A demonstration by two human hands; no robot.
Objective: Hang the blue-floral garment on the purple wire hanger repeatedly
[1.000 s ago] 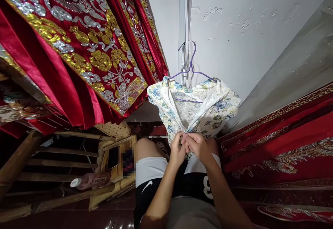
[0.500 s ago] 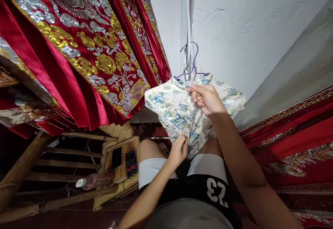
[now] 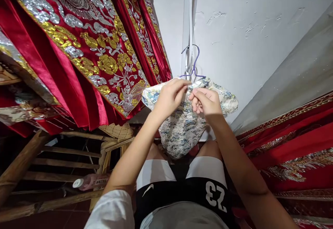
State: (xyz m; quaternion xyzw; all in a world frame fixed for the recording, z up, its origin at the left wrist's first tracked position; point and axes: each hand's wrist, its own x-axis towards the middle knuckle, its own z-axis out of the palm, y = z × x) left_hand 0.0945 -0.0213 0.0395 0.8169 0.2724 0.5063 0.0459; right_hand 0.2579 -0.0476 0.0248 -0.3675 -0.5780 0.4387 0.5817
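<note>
Wall: white, scuffed, straight ahead of us; a pale strap runs down it.
Left side: red embroidered cloth, gold and silver sequins, hanging near the garment.
Right side: more red beaded cloth, well apart from our work.
Near left, low: slatted wooden frame, with a pink bottle beside the rails.
Purple hanger: hook up by the strap, shoulders mostly covered by cloth.
Floral garment: on the hanger, centre, hem hanging between our knees.
Left hand: at the neckline, thumb and fingers narrowly apart; we cannot tell if cloth is gripped.
Right hand: just right of it, other fingers curled, thumb and forefinger in a pinch, seemingly on the garment's front edge.
Handling, our view: keep the two hands close, take only the edge, line both fronts up level.
Pull: light; thin-looking cloth likely creases, and a hard tug could slip a shoulder off the hanger.
Check: our fingers hide the neckline, so tilt them aside to see the edges.
</note>
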